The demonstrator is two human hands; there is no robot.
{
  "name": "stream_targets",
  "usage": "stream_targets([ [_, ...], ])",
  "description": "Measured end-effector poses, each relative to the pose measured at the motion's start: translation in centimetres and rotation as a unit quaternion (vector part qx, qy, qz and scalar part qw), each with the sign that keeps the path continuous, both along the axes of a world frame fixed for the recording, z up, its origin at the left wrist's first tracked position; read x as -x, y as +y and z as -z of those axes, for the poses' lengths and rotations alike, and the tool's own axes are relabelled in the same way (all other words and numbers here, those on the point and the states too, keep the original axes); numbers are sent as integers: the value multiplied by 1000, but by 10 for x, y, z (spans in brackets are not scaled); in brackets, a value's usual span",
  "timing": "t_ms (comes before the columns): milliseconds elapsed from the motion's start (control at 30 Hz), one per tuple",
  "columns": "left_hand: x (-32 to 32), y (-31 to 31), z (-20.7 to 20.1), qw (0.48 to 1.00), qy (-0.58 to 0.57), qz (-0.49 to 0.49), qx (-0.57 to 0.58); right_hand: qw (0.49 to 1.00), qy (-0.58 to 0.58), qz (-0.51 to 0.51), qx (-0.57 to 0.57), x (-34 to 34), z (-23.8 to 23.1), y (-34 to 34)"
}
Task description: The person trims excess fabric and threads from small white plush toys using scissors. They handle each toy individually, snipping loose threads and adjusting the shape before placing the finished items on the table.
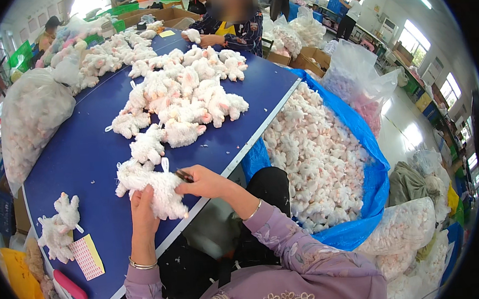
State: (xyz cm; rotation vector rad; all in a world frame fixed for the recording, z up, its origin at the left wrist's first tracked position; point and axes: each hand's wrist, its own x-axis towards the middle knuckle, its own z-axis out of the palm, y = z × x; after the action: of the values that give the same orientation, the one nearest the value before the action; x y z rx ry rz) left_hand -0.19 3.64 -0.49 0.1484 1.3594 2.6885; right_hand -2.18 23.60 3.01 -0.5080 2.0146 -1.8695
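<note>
Near the table's front edge, my left hand (143,212) grips a white fluffy plush toy (167,194) from below, the thumb pressed on its side. A white loop stands up from the toy's top. My right hand (206,183) is closed around small dark snips (184,175), whose tip rests against or just over the toy's fur; I cannot tell which. Just beyond lies another plush toy (147,146), at the edge of a big pile of white plush toys (183,92) with pinkish ears and feet.
The blue table (101,159) carries a pink case (70,286), a sticker sheet (87,255) and two plush toys (60,226) at left. A blue sack (383,178) full of small toys stands right of my legs. Across the table a person (236,24) handles a toy.
</note>
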Motion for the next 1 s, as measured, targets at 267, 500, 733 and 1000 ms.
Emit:
stream_targets([
  [267,2,8,-5,978,24,13,208,999,-2,-1,-43,5,-10,17],
  [500,-5,6,-23,916,97,47,387,996,-8,-44,-73,1,-6,31],
  [733,4,9,-12,948,91,-135,273,977,-126,66,156,-25,10,-12],
  [1000,12,-9,-10,984,-1,-80,158,974,-80,59,201,-38,0,-23],
])
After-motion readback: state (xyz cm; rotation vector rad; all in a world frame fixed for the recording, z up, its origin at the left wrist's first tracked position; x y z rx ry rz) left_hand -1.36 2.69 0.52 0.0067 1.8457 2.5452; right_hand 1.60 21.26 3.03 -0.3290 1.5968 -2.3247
